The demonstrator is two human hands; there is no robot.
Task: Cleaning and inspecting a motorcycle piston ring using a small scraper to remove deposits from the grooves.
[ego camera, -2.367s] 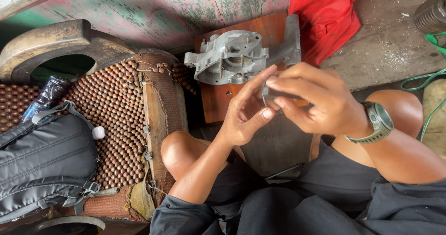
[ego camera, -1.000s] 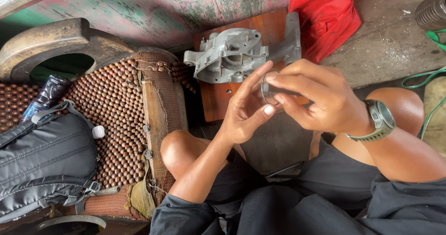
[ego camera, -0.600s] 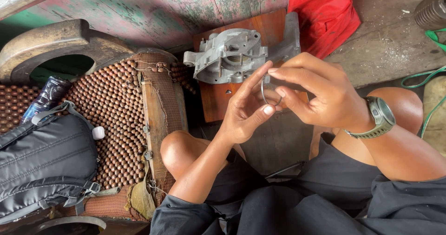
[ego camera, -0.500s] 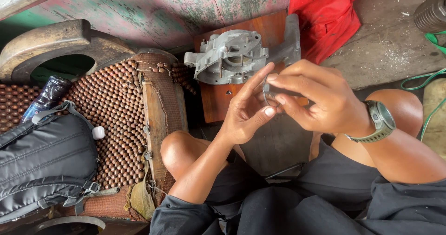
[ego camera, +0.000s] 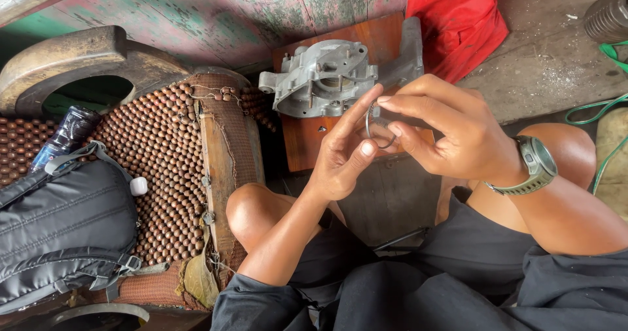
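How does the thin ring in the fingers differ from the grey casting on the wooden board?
The thin metal ring is a slim bare loop, pinched between the left hand and the right hand. The grey casting is bulky, with ribs, studs and holes, and lies untouched on the wooden board. The ring is held up; the casting rests. Both look metal.

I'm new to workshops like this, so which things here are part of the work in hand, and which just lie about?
In hand: thin metal ring, held by left hand and right hand; grey metal casing on the wooden board.
Lying about: black backpack, beaded seat cover, red bag, green hose.
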